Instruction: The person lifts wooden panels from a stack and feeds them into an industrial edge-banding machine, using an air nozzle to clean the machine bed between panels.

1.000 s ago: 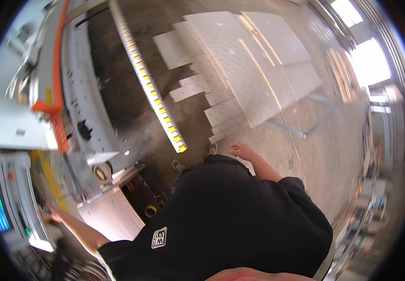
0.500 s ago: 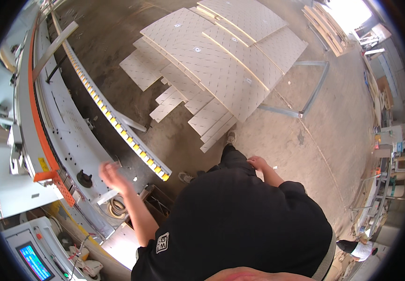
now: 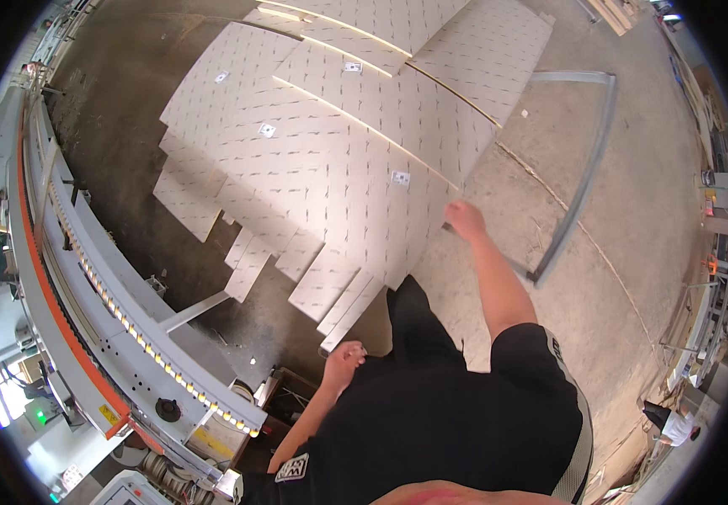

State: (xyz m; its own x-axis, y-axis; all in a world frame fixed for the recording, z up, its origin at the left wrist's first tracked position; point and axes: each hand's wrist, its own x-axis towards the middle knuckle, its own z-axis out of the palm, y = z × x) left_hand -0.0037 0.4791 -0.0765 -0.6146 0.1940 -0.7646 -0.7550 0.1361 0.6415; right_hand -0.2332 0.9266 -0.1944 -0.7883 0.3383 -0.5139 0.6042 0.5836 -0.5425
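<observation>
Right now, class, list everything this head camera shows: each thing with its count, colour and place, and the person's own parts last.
Panels: a stack of many, pale beige with small white labels, on the floor ahead, stepped at the near edge.
Machine: one, grey with an orange stripe and a row of yellow rollers, along the left.
Metal frame: one, grey, on the floor to the right of the stack.
Concrete floor: grey-brown, all around.
Another person: one, far lower right, too small to describe.
Left hand: empty, near the closest panel ends.
Right hand: at the stack's right edge; grip unclear.
</observation>
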